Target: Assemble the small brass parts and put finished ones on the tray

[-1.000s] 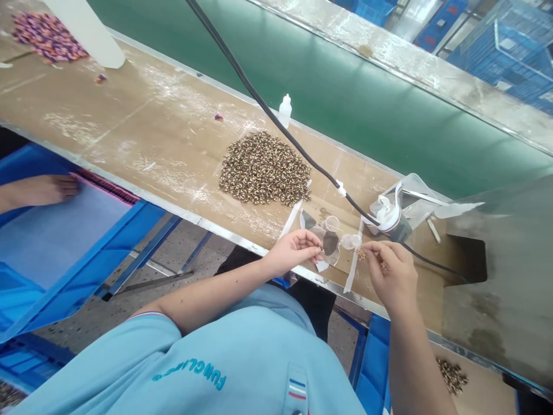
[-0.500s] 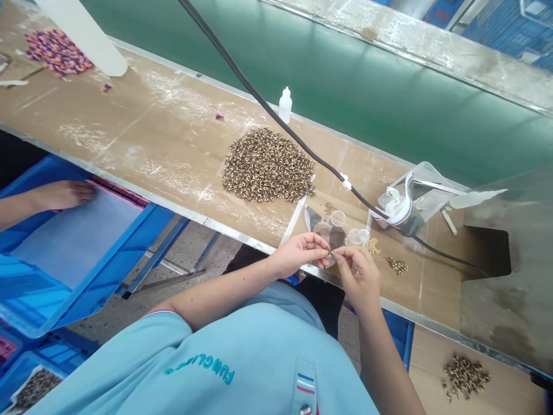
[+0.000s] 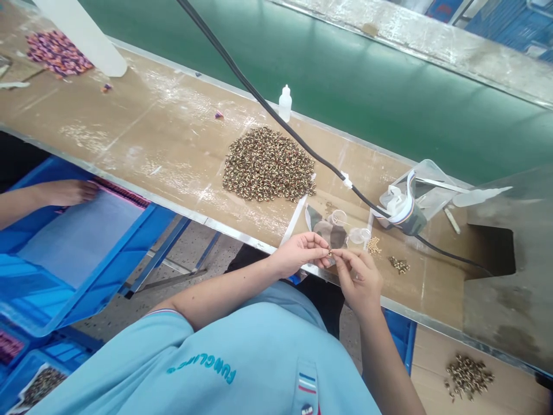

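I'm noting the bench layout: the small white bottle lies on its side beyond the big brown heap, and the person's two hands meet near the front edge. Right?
No: in the head view, the small white bottle stands upright beyond the big brown heap. The left hand and right hand meet near the front edge.

It was a factory workshop, with a flat green conveyor-like band [image 3: 328, 69] at one o'clock, blue plastic crates [image 3: 101, 271] at eight, small brown-gold pieces [image 3: 268, 164] heaped at twelve.

Room left of gold-brown pile [image 3: 268, 164], black cable [image 3: 250, 88] crossing, clearance unclear
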`<state>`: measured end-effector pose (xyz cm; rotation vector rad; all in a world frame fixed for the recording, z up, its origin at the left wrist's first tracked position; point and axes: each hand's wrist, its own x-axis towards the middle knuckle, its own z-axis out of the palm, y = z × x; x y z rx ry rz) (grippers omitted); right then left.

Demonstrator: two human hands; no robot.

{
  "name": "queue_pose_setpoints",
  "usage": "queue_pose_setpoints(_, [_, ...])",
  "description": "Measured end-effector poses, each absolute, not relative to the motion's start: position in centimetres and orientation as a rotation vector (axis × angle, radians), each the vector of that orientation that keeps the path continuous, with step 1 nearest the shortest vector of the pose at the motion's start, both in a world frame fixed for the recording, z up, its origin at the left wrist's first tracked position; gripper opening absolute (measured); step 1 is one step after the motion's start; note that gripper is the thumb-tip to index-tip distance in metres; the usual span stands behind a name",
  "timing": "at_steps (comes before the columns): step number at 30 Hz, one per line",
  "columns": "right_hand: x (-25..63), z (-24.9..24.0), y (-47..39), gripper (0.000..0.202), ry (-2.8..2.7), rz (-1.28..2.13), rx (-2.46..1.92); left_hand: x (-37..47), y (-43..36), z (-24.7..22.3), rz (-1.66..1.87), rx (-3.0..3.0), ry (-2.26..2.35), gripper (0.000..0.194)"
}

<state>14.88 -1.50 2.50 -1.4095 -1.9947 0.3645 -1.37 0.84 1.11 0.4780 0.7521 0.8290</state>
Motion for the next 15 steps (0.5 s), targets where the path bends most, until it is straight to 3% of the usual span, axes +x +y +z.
queue_pose_setpoints(8, [15.04,1.66,-2.07,0.032,-2.061,0.212,-1.293,-1.21,0.82,0.61,0.848,0.492,0.767,0.039])
queue_pose_setpoints(15, [15.0,1.66,-2.49,0.031,-1.907,0.305,-1.348,-1.07,0.7,0.44,0.862,0.539,0.77,0.038])
